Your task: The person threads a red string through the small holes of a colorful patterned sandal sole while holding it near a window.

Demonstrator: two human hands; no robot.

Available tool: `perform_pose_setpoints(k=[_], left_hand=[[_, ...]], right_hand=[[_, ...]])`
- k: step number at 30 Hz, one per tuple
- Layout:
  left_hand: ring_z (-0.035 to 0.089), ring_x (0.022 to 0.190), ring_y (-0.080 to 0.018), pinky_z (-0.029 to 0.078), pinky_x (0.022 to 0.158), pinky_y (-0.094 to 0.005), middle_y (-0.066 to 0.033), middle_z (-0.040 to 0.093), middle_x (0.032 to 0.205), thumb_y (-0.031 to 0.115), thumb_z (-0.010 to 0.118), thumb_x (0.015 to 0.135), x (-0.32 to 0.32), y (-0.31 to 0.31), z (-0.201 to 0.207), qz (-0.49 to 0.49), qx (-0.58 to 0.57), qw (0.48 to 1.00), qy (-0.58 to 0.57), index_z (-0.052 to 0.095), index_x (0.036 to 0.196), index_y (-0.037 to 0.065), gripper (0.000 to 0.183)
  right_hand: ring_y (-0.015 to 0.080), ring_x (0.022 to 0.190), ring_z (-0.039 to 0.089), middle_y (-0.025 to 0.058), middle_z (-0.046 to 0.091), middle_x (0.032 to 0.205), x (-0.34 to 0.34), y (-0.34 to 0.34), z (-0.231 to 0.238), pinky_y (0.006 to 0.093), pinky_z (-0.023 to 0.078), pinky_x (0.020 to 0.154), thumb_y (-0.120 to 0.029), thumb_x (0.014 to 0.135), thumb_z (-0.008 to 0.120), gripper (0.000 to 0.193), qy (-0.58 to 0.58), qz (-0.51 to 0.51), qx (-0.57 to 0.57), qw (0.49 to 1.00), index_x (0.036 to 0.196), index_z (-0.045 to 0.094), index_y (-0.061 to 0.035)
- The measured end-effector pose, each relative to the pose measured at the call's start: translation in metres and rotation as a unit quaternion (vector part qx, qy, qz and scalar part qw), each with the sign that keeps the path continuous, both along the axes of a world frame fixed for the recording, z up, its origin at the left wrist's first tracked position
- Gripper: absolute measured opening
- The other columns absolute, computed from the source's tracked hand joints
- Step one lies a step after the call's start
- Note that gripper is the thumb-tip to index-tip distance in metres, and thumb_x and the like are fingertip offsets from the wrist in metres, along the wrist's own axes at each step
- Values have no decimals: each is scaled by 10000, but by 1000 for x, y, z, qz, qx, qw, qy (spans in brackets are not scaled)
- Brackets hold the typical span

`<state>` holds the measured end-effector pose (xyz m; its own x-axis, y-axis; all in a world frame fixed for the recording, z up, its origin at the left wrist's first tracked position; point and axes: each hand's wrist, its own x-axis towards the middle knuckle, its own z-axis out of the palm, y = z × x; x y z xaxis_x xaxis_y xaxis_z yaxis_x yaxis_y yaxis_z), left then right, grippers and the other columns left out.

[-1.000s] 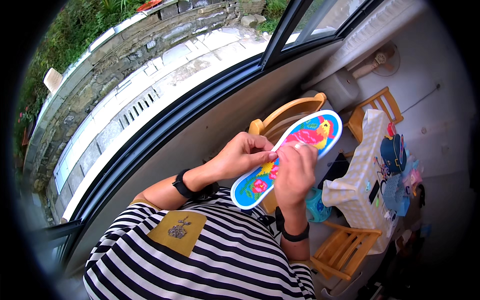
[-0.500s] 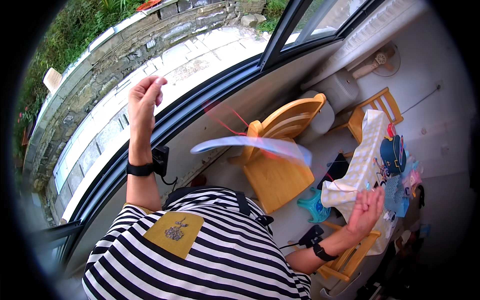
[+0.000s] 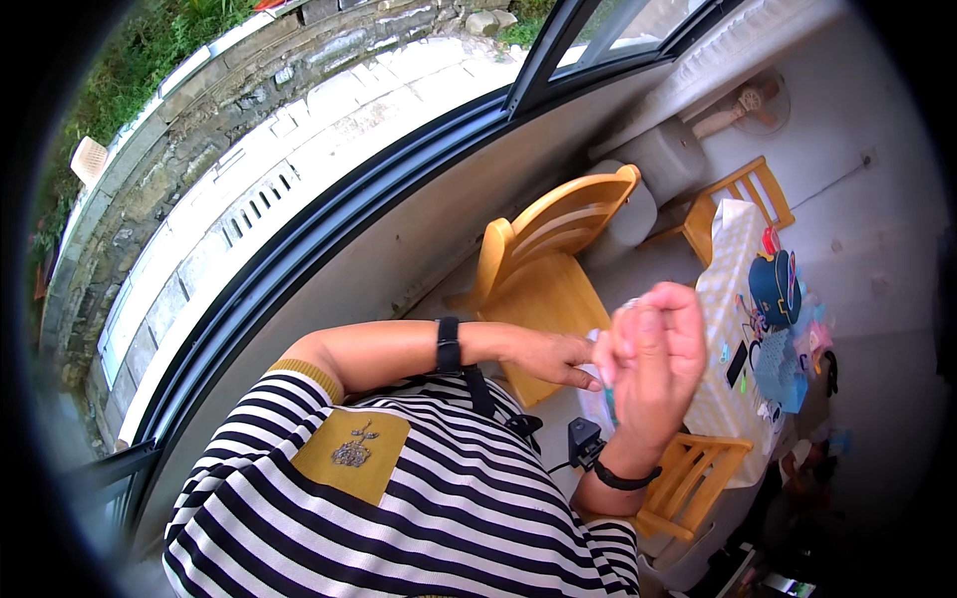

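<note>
In front of my body my right hand (image 3: 658, 354) is raised with its fingers curled into the palm. A tiny pale bit shows at its fingertips, too small to name. My left hand (image 3: 551, 357) reaches across toward it, palm down, its visible fingers loosely stretched. Below and between the two hands is a thin, pale bluish-white sheet-like thing (image 3: 595, 409), mostly hidden behind my right hand and wrist. Whether either hand touches it I cannot tell. Black straps circle both my wrists.
A wooden chair (image 3: 548, 289) stands just beyond my hands. To the right is a table with a checked cloth (image 3: 723, 289), bearing a dark teal bag (image 3: 773, 287) and a light-blue basket (image 3: 780, 371). Another chair (image 3: 688, 483) is near my right elbow. A window frame (image 3: 329, 234) runs along the left.
My left hand came down from the window side to near my right hand, which rose inward. The pale thing, blurred in mid-air with red strings before, now lies low behind my right hand.
</note>
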<state>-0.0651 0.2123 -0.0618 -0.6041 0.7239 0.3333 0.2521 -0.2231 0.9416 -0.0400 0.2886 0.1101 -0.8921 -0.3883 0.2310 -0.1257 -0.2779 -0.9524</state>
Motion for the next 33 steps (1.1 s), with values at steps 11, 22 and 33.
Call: perform_pose_setpoints(k=[11,22,33], left_hand=[[545,729,-198,447,699,-348,-120,620,765,388,477,968,-7,-43,-32,-118,-318,936,-93,626,985,-46,459],[586,926,-214,460,827,-315,-122,620,1031,482,674,803,24,-66,-46,-146,-295,929,-172,533,1207,-6,649],[640,941,-153,535,831,-278,-102,623,1098,-91,524,825,-3,-109,-5,64,58,911,-403,472,1242,94,459]], right_hand=[[49,543,327,-8,382,649,-15,95,32,203,297,439,-106,966,474,101,183,-324,24,928,1001,457,-13],[119,619,529,29,491,691,-32,148,-24,265,470,598,-81,972,452,110,252,-417,314,815,1019,487,12],[126,633,535,78,557,768,-14,189,-49,256,416,574,-51,935,496,100,262,-314,602,686,1008,522,12]])
